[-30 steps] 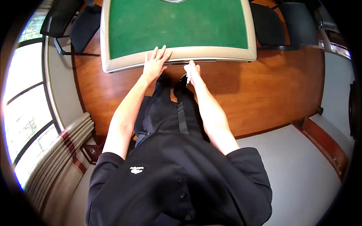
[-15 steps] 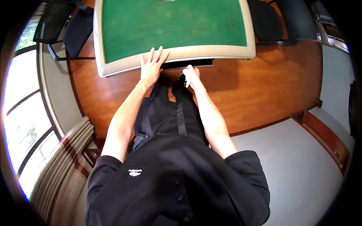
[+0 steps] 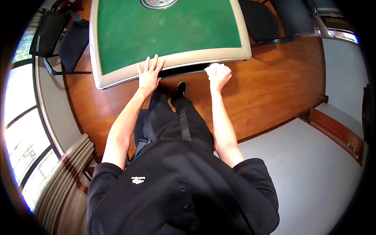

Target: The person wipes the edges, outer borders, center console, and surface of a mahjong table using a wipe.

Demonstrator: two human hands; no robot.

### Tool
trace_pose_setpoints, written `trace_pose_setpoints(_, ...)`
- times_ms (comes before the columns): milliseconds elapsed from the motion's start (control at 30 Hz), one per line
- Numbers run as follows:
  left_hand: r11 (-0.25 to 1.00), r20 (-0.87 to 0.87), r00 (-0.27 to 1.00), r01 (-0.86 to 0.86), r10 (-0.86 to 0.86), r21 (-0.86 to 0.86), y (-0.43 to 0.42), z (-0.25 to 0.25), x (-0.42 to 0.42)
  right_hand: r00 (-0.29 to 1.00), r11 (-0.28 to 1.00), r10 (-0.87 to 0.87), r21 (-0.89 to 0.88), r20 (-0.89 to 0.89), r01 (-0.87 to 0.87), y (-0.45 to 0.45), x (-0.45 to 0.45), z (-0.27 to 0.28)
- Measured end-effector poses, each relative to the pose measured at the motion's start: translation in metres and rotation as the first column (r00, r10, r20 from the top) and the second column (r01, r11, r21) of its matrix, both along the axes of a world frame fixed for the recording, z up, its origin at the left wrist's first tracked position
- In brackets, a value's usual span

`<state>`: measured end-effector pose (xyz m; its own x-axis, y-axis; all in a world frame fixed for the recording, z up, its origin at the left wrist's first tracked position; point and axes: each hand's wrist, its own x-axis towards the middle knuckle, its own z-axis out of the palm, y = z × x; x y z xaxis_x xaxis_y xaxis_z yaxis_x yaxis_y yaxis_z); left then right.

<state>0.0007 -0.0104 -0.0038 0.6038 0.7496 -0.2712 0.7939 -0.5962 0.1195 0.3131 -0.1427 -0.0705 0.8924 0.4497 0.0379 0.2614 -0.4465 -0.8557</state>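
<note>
My left hand (image 3: 149,76) lies with spread fingers on the beige rim (image 3: 180,59) of a green-topped table (image 3: 168,35). Under the near rim, a dark drawer (image 3: 184,70) stands partly out. A crumpled white cloth (image 3: 215,70) is gripped in my right hand (image 3: 220,79), just at the drawer's right end. Whether the cloth touches the table edge I cannot tell.
Black chairs stand left (image 3: 74,45) and right (image 3: 260,21) of the table. A round panel (image 3: 159,3) sits in the tabletop. My shoe (image 3: 181,88) rests on the wooden floor (image 3: 270,82). Curtains (image 3: 66,172) and windows are at the left.
The drawer has come out from under the rim. My right hand has moved right and up with the cloth, which shows more now. The view has shifted, and my left hand stays on the rim.
</note>
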Motion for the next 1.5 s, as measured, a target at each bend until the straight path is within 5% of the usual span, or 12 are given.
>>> trace_pose_setpoints(33, 1.0, -0.013, 1.0, -0.01, 0.01, -0.008, -0.001, 0.0, 0.001, 0.993, 0.998, 0.006, -0.066, 0.118, 0.002, -0.002, 0.0, -0.011)
trace_pose_setpoints(167, 0.999, -0.019, 1.0, 0.007, -0.008, -0.033, 0.003, -0.002, -0.001, 0.995, 0.995, 0.081, -0.064, 0.062, -0.077, 0.0, -0.024, -0.044)
trace_pose_setpoints(367, 0.997, -0.01, 1.0, 0.008, -0.009, -0.08, 0.007, 0.0, -0.002, 0.967, 0.992, 0.125, -0.027, 0.222, -0.123, -0.002, -0.035, -0.016)
trace_pose_setpoints(433, 0.997, -0.024, 0.999, 0.019, -0.021, -0.076, 0.008, 0.002, 0.0, 0.94, 0.931, 0.233, -0.336, 0.249, -0.141, 0.001, -0.053, -0.002)
trace_pose_setpoints(500, 0.997, -0.043, 0.999, 0.03, -0.034, -0.075, 0.011, 0.004, -0.002, 0.897, 0.954, 0.287, -0.184, 0.338, -0.236, 0.004, -0.074, -0.019)
trace_pose_setpoints(700, 0.989, -0.049, 0.996, 0.071, -0.078, -0.131, 0.024, 0.007, -0.004, 0.817, 0.818, 0.575, -0.001, 0.041, -0.576, 0.029, -0.198, -0.013)
trace_pose_setpoints(800, 0.989, 0.03, 0.998, 0.057, -0.053, -0.135, 0.024, 0.006, -0.007, 0.668, 0.661, 0.745, -0.132, -0.009, -0.739, 0.035, -0.237, -0.011)
trace_pose_setpoints(1300, 0.987, -0.078, 0.992, 0.088, -0.1, -0.136, 0.023, 0.007, -0.005, 0.798, 0.783, 0.561, -0.451, 0.218, -0.428, -0.019, -0.03, 0.004)
trace_pose_setpoints(1367, 0.993, -0.049, 0.993, 0.109, -0.111, -0.051, 0.019, -0.002, -0.009, 0.879, 0.826, 0.427, -0.487, 0.212, -0.284, -0.016, -0.026, 0.009)
trace_pose_setpoints(1500, 0.983, -0.106, 0.978, 0.177, -0.18, -0.038, 0.019, -0.001, -0.015, 0.922, 0.896, 0.34, -0.361, 0.184, -0.259, -0.011, -0.023, 0.006)
